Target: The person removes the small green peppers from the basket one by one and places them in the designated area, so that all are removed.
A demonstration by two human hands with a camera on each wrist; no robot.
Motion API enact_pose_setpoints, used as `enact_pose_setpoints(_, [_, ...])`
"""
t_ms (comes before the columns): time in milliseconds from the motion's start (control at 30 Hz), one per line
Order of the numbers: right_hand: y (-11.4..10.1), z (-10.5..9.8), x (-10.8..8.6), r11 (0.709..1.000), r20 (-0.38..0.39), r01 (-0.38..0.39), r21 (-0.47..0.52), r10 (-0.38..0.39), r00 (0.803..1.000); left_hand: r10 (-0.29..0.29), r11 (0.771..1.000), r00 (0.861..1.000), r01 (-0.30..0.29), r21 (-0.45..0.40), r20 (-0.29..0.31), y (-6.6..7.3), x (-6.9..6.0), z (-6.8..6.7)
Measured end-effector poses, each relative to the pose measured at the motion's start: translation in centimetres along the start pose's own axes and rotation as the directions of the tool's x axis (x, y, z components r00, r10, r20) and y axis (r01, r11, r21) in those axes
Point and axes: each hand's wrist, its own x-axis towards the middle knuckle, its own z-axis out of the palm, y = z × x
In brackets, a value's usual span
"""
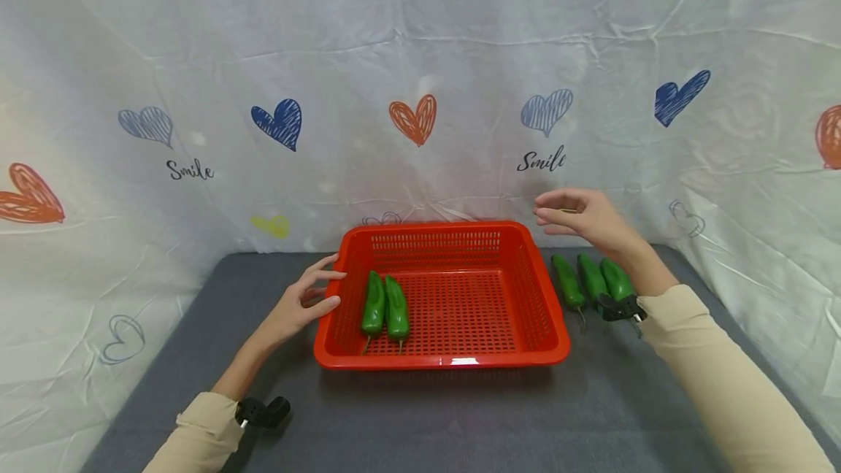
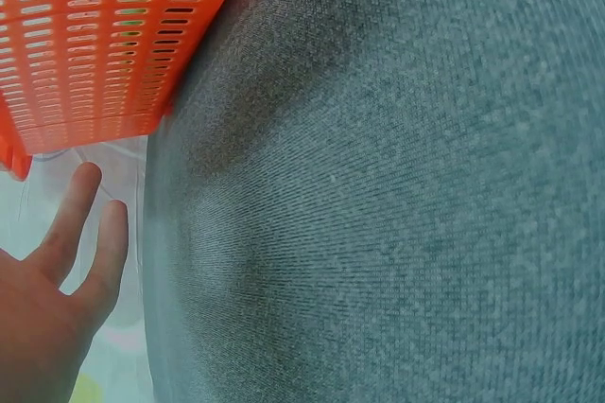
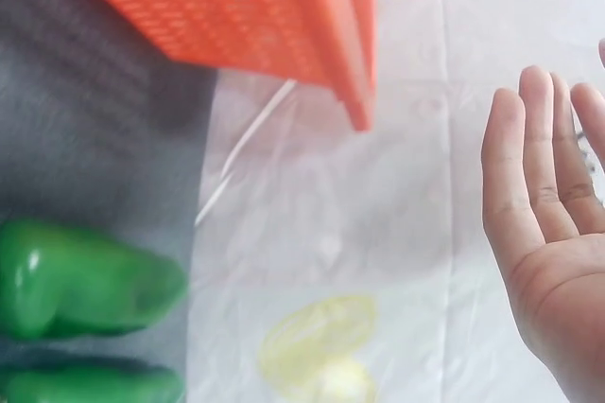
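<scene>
The left hand (image 1: 298, 306) rested, fingers loose, against the red basket (image 1: 394, 363), two green peppers (image 1: 374, 305) just beyond it; below the raised, released right hand (image 1: 588, 221), three more peppers (image 1: 567, 279) lay on the tabletop (image 1: 420, 422).

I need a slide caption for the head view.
Two green peppers lie in a red basket, left hand at its left side, right hand raised; three more peppers lie to the right.
</scene>
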Motion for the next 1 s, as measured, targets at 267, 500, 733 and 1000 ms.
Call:
enact_pose_setpoints(267, [-0.9,1.4,1.5,0.999,0.036,0.042,0.025,-0.043,0.998,0.006,1.000,1.000,-0.006,0.003,-0.001,0.0,0.0,0.1])
enact_pose_setpoints(500, [-1.1,3.1,2.4,0.991,0.057,0.057,0.117,-0.064,0.996,-0.009,1.000,1.000,0.009,0.007,-0.006,0.2,-0.1,0.2])
enact_pose_setpoints(733, [-1.5,4.8,3.3,0.986,0.084,0.100,0.130,-0.111,0.990,-0.001,1.000,1.000,0.001,0.016,-0.002,0.3,-0.1,0.0])
enact_pose_setpoints(1000, [-2.0,6.7,4.3,0.976,0.129,0.105,0.192,-0.131,0.983,0.004,1.000,1.000,-0.004,0.013,-0.002,0.4,0.0,0.0])
